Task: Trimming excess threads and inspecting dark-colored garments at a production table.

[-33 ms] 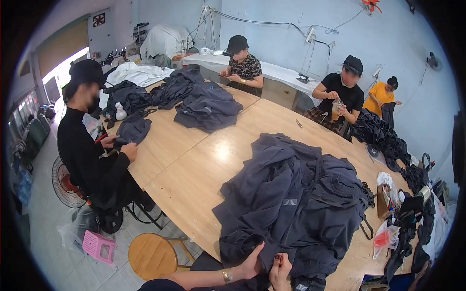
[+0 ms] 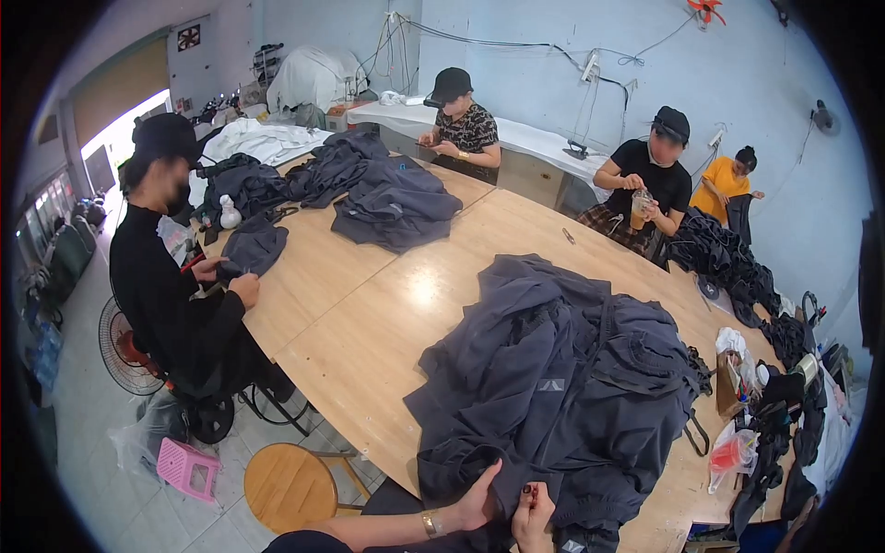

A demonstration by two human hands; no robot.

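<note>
A pile of dark grey garments with gathered waistbands and a small pale emblem lies before me at the table's near edge. My left hand, a gold band at its wrist, is closed on the edge of one dark grey garment; its thumb points up and its fingers are partly hidden by cloth. Right beside it, my right hand is closed with the fingers curled together at the same garment. What sits between its fingertips is too small and dark to make out.
Around the wooden table are a person in black handling dark cloth, a person with a phone and one with a drink cup. Small snips lie midtable. A red drink bag stands right; a stool is left.
</note>
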